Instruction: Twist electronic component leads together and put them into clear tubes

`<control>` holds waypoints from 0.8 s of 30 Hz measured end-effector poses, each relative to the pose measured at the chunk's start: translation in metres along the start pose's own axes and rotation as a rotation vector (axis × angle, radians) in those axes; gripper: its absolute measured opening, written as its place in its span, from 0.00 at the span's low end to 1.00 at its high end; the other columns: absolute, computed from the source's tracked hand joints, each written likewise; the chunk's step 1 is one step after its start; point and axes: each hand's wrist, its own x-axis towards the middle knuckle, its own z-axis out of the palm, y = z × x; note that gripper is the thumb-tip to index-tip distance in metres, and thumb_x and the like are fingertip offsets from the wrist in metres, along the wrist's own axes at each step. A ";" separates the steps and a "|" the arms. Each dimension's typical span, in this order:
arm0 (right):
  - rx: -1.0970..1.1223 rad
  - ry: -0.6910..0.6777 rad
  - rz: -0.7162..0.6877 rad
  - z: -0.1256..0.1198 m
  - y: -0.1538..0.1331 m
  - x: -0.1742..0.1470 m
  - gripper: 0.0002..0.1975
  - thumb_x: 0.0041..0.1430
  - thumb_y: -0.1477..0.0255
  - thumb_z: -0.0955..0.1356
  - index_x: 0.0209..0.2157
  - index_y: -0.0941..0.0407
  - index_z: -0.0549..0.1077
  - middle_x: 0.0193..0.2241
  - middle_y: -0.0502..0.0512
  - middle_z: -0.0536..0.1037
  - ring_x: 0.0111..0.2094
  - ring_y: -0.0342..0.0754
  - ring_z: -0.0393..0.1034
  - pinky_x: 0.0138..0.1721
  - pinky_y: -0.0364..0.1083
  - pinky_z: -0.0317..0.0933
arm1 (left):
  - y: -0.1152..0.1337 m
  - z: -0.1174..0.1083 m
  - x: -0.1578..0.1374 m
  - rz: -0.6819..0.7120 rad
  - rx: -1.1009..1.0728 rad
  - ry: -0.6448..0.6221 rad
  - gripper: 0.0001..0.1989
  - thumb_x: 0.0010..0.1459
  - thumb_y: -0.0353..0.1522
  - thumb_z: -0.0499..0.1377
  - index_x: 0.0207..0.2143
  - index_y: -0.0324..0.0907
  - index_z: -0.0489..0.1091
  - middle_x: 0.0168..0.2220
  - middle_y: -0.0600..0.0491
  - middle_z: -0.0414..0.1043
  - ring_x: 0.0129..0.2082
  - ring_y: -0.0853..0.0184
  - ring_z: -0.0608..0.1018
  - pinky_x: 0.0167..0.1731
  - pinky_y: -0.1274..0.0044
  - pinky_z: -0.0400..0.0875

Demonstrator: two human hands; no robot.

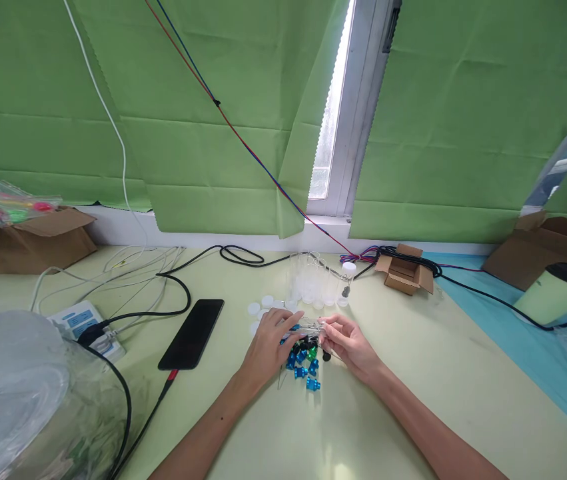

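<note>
Over the table's middle, my left hand (274, 333) and my right hand (350, 343) face each other, fingers bent. Between them is a narrow clear plastic piece (309, 327), its exact kind hard to make out. My right thumb and fingers pinch its right end; the left thumb and fingers close around its other end. Just below lie several small metallic blue fittings (313, 384), a green one (312, 353) and some black pieces (326, 357). A thin metal pin or wire (280, 379) pokes out below my left hand.
Behind my hands stand several clear tubes (308, 287), one with a white cap (348, 269); loose white caps (254, 309) lie left of them. A phone (192, 333), power strip (88, 327), plastic-wrapped roll (13, 393), small carton (405, 270) and green cup (558, 293) surround the area.
</note>
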 end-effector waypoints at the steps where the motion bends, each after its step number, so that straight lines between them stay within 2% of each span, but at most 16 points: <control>1: -0.004 0.004 0.002 0.000 0.000 0.000 0.15 0.54 0.60 0.75 0.36 0.55 0.75 0.25 0.51 0.75 0.28 0.43 0.66 0.31 0.43 0.57 | 0.000 0.000 0.000 -0.001 -0.002 -0.002 0.17 0.65 0.32 0.56 0.55 0.46 0.68 0.42 0.48 0.73 0.43 0.61 0.73 0.43 0.68 0.70; 11: -0.027 -0.033 -0.014 -0.001 -0.005 -0.001 0.14 0.56 0.61 0.73 0.39 0.56 0.76 0.27 0.54 0.78 0.30 0.45 0.68 0.31 0.44 0.57 | 0.003 -0.002 0.003 -0.055 -0.039 -0.013 0.18 0.65 0.34 0.55 0.57 0.47 0.67 0.43 0.48 0.72 0.45 0.60 0.73 0.42 0.68 0.73; 24: -0.060 -0.049 -0.040 -0.007 0.000 0.003 0.10 0.56 0.64 0.74 0.34 0.56 0.75 0.27 0.53 0.78 0.28 0.43 0.68 0.30 0.43 0.58 | 0.001 -0.002 0.001 -0.031 -0.049 -0.057 0.18 0.66 0.32 0.54 0.58 0.47 0.65 0.45 0.48 0.70 0.46 0.60 0.69 0.44 0.68 0.70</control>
